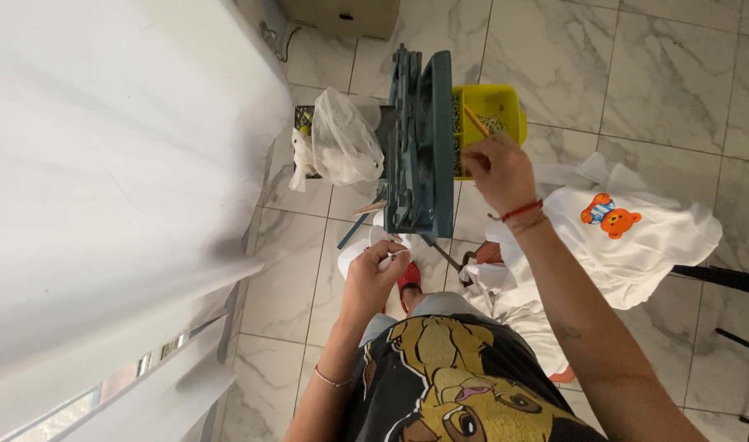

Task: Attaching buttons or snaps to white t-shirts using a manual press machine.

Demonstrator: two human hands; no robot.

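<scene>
Left hand [374, 274] clamped on crumpled white cloth [359, 252] below teal slatted plastic rack [419, 143]; right hand [499, 168] pinching thin tan stick [475, 120] over glossy yellow bin [491, 119]. Beside: clear plastic bag [341, 139], bear-printed white shirt [628, 233] on marble floor [636, 74].

— What do you count from there?
— I see two hands, left hand [374, 274] and right hand [499, 170]. One teal rack [422, 143], one yellow bin [495, 110].
— Anything else?
— One plastic bag [344, 141], one white shirt [628, 237], one cardboard box [341, 16]. I count two bracelets, one on each wrist.
</scene>
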